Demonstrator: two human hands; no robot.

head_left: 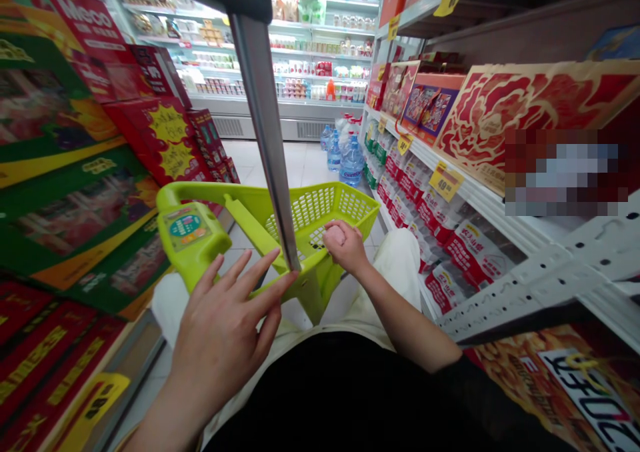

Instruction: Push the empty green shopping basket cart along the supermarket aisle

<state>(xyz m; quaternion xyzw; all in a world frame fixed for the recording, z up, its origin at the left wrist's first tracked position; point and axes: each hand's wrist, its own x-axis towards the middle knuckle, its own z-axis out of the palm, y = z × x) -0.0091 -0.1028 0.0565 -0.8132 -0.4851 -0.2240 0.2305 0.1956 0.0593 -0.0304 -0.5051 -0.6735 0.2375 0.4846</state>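
Observation:
A lime-green rolling shopping basket [325, 202] with perforated walls stands just in front of me, between my legs. Its metal pull handle [263, 119] rises at a slant to a black grip at the top edge of the view. My left hand [233, 312] is spread with the palm down at the basket's near side, the index fingertip by the foot of the pull handle. Over the basket's near right side, my right hand [345, 244] is closed in a fist, with no object showing in it. The visible part of the basket's inside holds nothing I can make out.
Stacked drink and gift boxes [80, 172] line the left side. At right, shelves hold gift boxes [525, 115] and shrink-wrapped water bottles [465, 249]. Large water jugs [351, 162] stand on the floor ahead, before a refrigerated display [320, 59]. A blurred patch covers part of the right.

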